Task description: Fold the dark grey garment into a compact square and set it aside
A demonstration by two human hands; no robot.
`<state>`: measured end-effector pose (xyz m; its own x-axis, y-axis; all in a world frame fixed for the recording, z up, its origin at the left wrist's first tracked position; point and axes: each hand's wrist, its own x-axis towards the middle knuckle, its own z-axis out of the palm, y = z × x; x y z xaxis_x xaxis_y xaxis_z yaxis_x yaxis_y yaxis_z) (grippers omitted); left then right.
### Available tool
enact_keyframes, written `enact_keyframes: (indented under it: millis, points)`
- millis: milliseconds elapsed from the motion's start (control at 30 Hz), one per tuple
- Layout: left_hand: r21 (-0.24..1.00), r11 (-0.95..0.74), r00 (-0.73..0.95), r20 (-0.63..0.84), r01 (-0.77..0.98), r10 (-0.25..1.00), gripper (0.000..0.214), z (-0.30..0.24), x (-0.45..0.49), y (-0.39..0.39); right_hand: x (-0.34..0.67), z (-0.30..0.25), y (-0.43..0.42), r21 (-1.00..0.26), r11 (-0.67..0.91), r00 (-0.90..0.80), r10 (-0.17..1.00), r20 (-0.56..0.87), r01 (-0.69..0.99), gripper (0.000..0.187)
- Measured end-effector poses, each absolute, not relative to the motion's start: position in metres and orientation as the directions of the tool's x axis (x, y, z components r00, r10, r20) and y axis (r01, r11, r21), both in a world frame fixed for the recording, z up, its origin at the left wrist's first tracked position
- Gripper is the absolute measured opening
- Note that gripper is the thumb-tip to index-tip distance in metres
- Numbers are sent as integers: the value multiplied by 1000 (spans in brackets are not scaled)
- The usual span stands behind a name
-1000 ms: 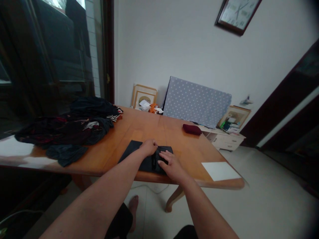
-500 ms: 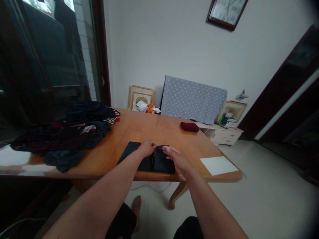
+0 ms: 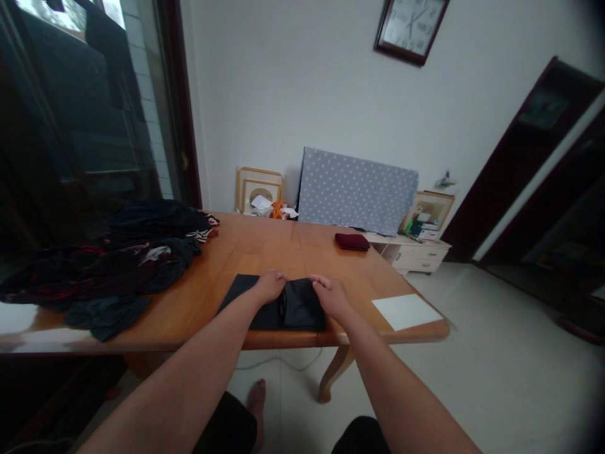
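A dark folded garment (image 3: 305, 309) lies flat near the front edge of the wooden table (image 3: 265, 249), with a raised fold running down its middle. My left hand (image 3: 271, 285) pinches the garment's upper edge near that fold, fingers closed. At the upper right corner, my right hand (image 3: 328, 295) has its fingers closed on the cloth's edge. Part of the garment's left half is hidden under my left hand and forearm. Which kind of garment it is, I cannot tell.
A heap of dark clothes (image 3: 137, 252) covers the table's left side. Towards the far right edge sits a folded maroon cloth (image 3: 352, 242). A white sheet (image 3: 406, 311) lies at the right corner. Behind stand a polka-dot covered panel (image 3: 357, 189) and a low white cabinet (image 3: 420, 255).
My right hand has gone from open fingers above the cloth to closed on its upper right corner. My left hand stays at the upper edge. The view has shifted slightly right.
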<state>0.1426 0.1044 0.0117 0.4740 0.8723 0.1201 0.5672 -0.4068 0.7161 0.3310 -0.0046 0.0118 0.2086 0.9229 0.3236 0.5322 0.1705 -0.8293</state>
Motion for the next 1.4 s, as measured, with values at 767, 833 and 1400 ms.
enact_keyframes:
  millis: [767,833,1400]
  points:
    - [685,-633,602,348,360,719,37,20,100,45,315,20,29,-606,355,-318,932,173,712,38]
    - [638,-701,678,365,317,638,45,23,91,28,315,19,29,-616,342,-296,938,181,709,35]
    - [347,-856,747,429,383,508,46,32,91,5,315,26,29,-551,297,-322,945,55,780,39]
